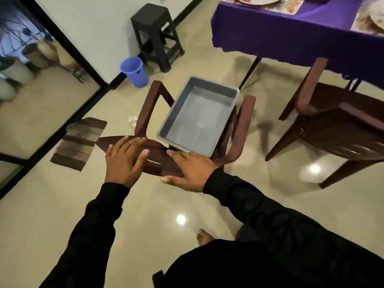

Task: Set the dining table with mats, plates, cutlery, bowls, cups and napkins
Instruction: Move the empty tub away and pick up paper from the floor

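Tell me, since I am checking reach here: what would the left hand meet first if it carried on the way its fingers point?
Probably the brown chair's left armrest: the left hand lies open on the chair's backrest, fingers pointing up-right. Depth is unclear.

Grey tub filled the chair seat between both armrests, its inside open from above. Second chair blocked the worktop edge. Stool and blue bin crowded the wall; open floor lay behind.

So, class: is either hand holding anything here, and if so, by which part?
Nothing is gripped. The left hand and right hand lie with straight fingers on the brown chair, along its backrest's top edge.
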